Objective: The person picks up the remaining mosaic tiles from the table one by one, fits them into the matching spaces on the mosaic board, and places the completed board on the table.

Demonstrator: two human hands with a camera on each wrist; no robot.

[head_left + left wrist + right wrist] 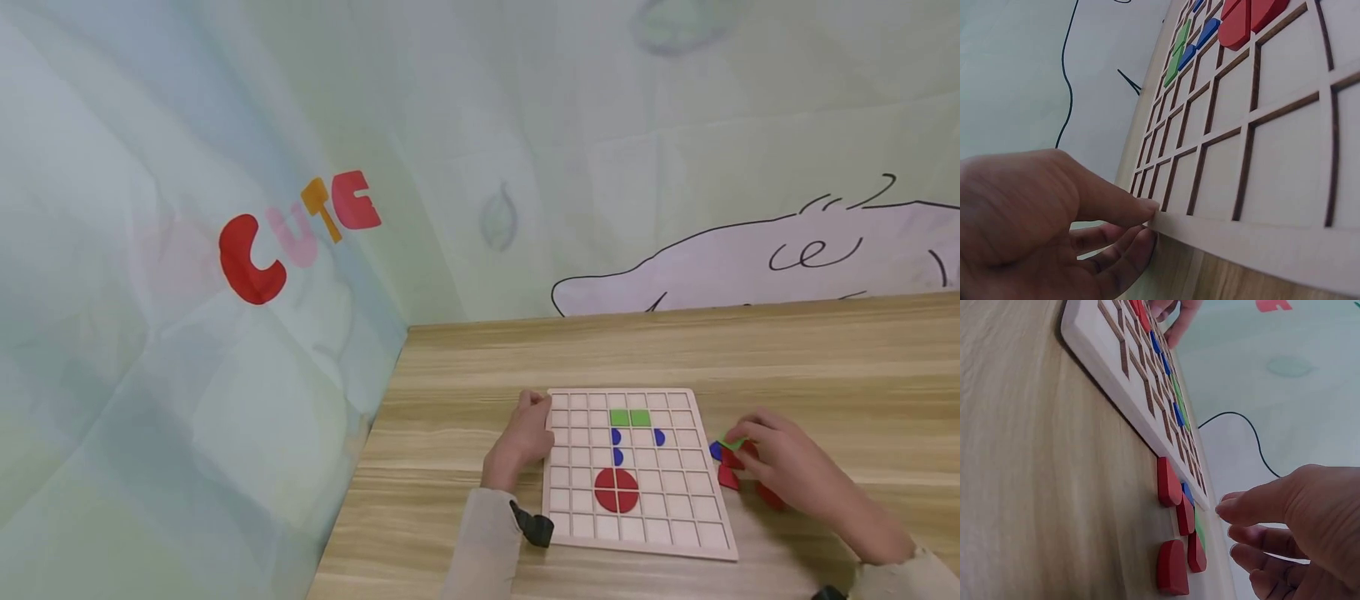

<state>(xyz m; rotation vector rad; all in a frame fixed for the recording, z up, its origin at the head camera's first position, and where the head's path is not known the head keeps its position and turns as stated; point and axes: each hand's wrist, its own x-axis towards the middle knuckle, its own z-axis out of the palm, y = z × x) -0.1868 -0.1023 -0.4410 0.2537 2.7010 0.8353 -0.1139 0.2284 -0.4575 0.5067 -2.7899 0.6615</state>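
Observation:
A pale square-grid board lies on the table. Set in its cells are two green squares, three blue half-discs and several red quarter-circles that together form a disc. My left hand grips the board's left edge, thumb on top and fingers at the side. Just off the board's right edge, my right hand hovers over loose pieces, thumb and fingers apart with nothing seen between them. Under it lie several red pieces, a blue piece and a green piece, partly hidden.
The wood-grain table stretches around the board. A printed cloth backdrop rises behind the table and along its left side, bearing coloured letters and a line drawing.

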